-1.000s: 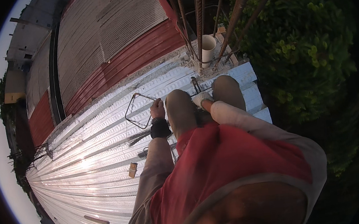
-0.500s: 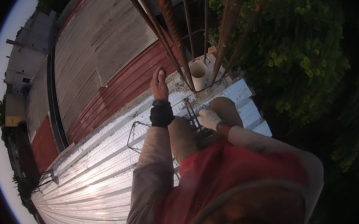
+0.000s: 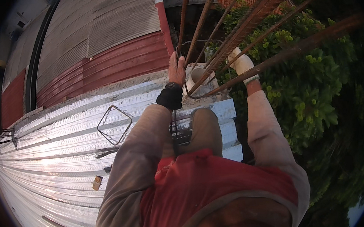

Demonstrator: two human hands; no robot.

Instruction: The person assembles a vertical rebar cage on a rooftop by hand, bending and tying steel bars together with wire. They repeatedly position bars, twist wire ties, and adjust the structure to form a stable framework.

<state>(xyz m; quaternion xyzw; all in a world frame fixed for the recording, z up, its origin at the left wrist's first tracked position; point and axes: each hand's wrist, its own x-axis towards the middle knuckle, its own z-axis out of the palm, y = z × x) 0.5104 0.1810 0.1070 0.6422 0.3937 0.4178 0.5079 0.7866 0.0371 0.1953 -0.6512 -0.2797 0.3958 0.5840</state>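
A bent steel stirrup (image 3: 198,97) loops round several upright rusty rebars (image 3: 198,25). At its left side is my bare left hand (image 3: 177,72), with a black wristband; the rod passes between thumb and fingers, which look closed on it. My right hand (image 3: 241,63), in a pale glove, is at the stirrup's right side, fingers curled against the rod and partly hidden. Within the bars stands a white plastic pipe (image 3: 197,75), open at the top. Another square stirrup (image 3: 114,125) lies on the metal roof, left of my left forearm.
Shiny corrugated metal sheets (image 3: 55,150) spread below and left. Beyond a rough concrete edge (image 3: 102,91) are red and grey roofs (image 3: 120,54). Leafy branches (image 3: 304,81) fill the right side past the roof's edge. A small yellowish piece (image 3: 96,182) lies on the sheets. Rebars lean toward me overhead.
My right hand has left the dark metal pieces by my knees and risen to the right side of the rebars. My left hand has moved to the stirrup. The view has shifted right.
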